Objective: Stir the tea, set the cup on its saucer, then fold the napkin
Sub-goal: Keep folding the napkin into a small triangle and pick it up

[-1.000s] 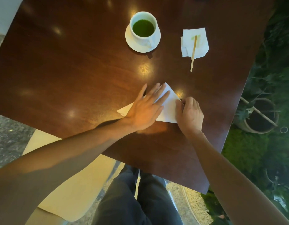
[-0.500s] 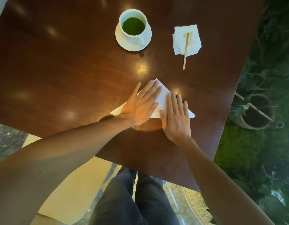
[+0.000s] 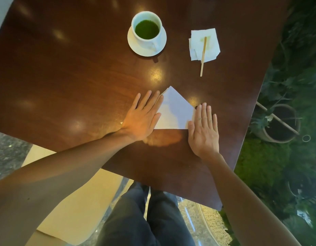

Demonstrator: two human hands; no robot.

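A white napkin [image 3: 174,110] lies folded into a triangle on the dark wooden table [image 3: 64,77], its point away from me. My left hand [image 3: 143,118] rests flat on its left corner, fingers spread. My right hand [image 3: 204,128] lies flat on its right corner. Both palms press down and hold nothing. At the back, a white cup of green tea [image 3: 146,30] stands on its white saucer [image 3: 135,47]. A wooden stir stick [image 3: 203,55] lies across a second, stained napkin [image 3: 211,48] to the right of the cup.
The table's right edge runs diagonally close to my right hand. Beyond it are plants and a pot [image 3: 279,125] on the ground. A cream chair seat [image 3: 79,197] and my legs [image 3: 144,221] show below the table's near edge.
My two hands have slid apart along the napkin's bottom edge, the left going left and the right going right, uncovering the middle of the triangle. The right hand went from curled to flat.
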